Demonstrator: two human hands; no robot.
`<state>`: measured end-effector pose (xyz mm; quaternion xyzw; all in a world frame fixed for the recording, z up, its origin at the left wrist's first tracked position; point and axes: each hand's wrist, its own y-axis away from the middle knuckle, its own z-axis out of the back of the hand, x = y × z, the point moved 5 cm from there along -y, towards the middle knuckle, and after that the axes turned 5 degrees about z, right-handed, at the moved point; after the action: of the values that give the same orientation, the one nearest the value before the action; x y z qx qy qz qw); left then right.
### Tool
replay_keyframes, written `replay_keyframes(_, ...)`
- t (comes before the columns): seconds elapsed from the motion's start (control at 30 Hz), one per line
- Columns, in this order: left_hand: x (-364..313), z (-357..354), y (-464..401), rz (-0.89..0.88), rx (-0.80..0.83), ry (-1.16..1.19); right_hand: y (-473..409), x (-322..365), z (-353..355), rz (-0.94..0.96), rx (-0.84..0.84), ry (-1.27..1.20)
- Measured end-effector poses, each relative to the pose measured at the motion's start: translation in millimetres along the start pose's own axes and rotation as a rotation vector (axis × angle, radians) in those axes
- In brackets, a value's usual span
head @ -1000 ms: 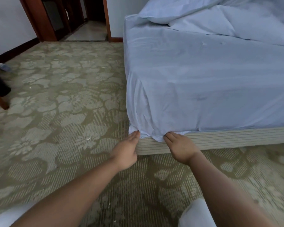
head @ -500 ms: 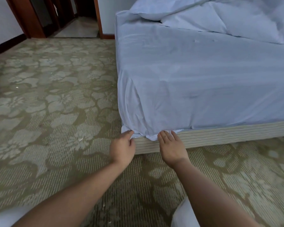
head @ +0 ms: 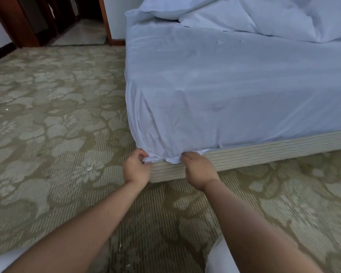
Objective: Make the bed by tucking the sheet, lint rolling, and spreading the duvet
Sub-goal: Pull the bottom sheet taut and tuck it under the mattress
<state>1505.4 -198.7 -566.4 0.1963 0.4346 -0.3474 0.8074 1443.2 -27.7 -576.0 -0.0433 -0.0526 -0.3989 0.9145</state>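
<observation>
Your left hand [head: 137, 166] pinches the loose tip of the white sheet [head: 234, 99] at the near corner of the bed, fingers curled round a small bunch of cloth. Your right hand [head: 198, 168] lies just to the right of it, knuckles up, fingers bent onto the sheet's hem where it meets the striped bed base [head: 264, 152]; whether those fingers actually grip cloth or only press it, you cannot tell, since the fingertips are hidden under the hem.

The relation that matters: the untucked flap hangs at lower centre of the frame, directly ahead of both hands and between them, and the seam between mattress and base runs from that corner up and to the right. Your right hand sits on that line, so it is the better placed to push cloth inward along it, while your left holds the corner tip.

The duvet [head: 283, 14] lies heaped at the upper right, cut off by the frame edge. No lint roller is in view. The bed's left side falls away in shadow toward the patterned carpet [head: 47, 134], so the tuck there is hard to judge.
</observation>
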Motion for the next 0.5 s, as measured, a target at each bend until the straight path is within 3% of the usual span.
replay_keyframes(0.13,1,-2,-1,0.14,0.045,0.132,-5,8,-5,-0.215,-0.04,-0.177)
replay_keyframes(0.27,5,-8,-2,0.368,0.023,0.406,-14,7,3,-0.439,-0.187,-0.421)
replay_keyframes(0.4,14,-14,-12,0.548,0.107,0.709,-17,-1,-13,-0.833,-0.295,-1.068)
replay_keyframes(0.5,11,-13,-8,0.581,0.18,0.741,-21,-5,-12,-0.916,-0.292,-1.265)
